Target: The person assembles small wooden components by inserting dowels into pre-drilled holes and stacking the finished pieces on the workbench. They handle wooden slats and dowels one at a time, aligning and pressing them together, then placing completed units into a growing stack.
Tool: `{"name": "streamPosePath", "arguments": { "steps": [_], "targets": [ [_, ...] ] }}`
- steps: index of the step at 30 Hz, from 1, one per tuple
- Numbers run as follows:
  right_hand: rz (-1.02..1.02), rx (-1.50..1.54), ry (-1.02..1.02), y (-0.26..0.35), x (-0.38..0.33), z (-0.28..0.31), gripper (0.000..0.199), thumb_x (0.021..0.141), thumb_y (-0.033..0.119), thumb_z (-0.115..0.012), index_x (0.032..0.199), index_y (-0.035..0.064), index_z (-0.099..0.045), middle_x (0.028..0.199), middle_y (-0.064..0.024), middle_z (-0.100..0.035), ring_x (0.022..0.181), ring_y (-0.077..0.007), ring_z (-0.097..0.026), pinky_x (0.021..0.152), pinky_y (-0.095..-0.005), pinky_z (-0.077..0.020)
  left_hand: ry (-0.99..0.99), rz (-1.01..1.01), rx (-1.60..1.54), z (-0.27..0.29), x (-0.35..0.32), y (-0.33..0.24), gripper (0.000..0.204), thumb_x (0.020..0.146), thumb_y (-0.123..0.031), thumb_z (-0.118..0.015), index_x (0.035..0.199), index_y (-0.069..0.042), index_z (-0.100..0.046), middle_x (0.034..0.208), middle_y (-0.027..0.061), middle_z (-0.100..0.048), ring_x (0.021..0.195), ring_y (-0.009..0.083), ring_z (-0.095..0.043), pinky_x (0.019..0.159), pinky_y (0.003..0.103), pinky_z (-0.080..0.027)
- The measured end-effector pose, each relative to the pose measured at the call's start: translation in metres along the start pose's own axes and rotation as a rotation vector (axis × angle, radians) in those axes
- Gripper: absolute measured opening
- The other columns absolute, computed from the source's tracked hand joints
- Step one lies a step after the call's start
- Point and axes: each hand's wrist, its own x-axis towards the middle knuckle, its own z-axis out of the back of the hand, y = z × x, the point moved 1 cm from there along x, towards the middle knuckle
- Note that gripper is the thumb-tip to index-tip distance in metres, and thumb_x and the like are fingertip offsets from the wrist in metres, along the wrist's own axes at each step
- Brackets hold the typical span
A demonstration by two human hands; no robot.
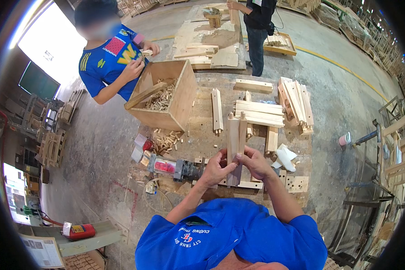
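Observation:
My left hand (218,168) and my right hand (254,164) are both closed round the lower part of two wooden bars (235,137), held side by side and pointing away from me. Short round pegs stick out at their far ends. My thumbs lie on top, close together; the undersides of the bars are hidden. Beneath them, partly covered, lies a jig with a dark clamp (189,170) and a clear box with red inside (164,167). Just left of that, loose wooden dowels (168,141) are scattered on the workbench (202,94).
A large wooden box (182,96) of dowels stands at the bench's far left, with a co-worker in blue (108,58) behind it. Stacked bars (258,112) and a white cloth (285,157) lie on the right. Another person (256,40) stands beyond, near a pallet of wood (207,36).

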Motion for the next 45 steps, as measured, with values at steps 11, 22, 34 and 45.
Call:
{"name": "streamPosePath", "arguments": {
  "steps": [11,22,34,45],
  "targets": [
    [-0.081,-0.073,-0.022,-0.009,0.005,0.012,0.042,0.106,0.028,-0.071,0.138,0.0017,-0.067,0.119,-0.0049,-0.072,0.11,-0.0144,-0.066,0.098,-0.0352,-0.0531,-0.091,-0.011,0.115,-0.003,0.004,-0.003,0.055,0.093,-0.013,-0.08,0.14,0.004,-0.057,0.127,0.0143,-0.072,0.112,0.0185,-0.071,0.095,0.036,-0.061],
    [0.397,-1.004,-0.445,-0.001,0.003,-0.027,0.059,0.086,0.022,-0.084,0.135,-0.0019,-0.061,0.111,-0.0217,-0.071,0.099,-0.0349,-0.074,0.088,-0.0421,-0.0595,-0.55,-0.244,0.68,-0.031,0.002,0.023,0.054,0.09,-0.025,-0.081,0.133,0.0,-0.061,0.099,0.0258,-0.074,0.091,0.0448,-0.075,0.073,0.048,-0.059],
    [0.505,-0.987,-0.441,-0.006,0.003,-0.032,0.058,0.086,0.018,-0.082,0.135,-0.0015,-0.06,0.109,-0.0168,-0.071,0.094,-0.0284,-0.073,0.085,-0.0386,-0.0615,-0.568,-0.442,0.725,-0.034,-0.005,0.013,0.05,0.093,-0.01,-0.077,0.139,-0.002,-0.06,0.112,0.0177,-0.076,0.095,0.031,-0.078,0.078,0.039,-0.062],
    [-0.086,0.679,-0.4,0.04,0.033,0.055,0.048,0.096,0.038,-0.077,0.119,-0.0039,-0.07,0.106,-0.014,-0.078,0.093,-0.0252,-0.077,0.084,-0.0402,-0.067,-0.576,-0.083,-0.147,0.056,-0.024,-0.038,0.041,0.107,-0.023,-0.069,0.141,-0.003,-0.059,0.124,0.0109,-0.072,0.102,0.0173,-0.073,0.082,0.03,-0.061]
  ]
}}
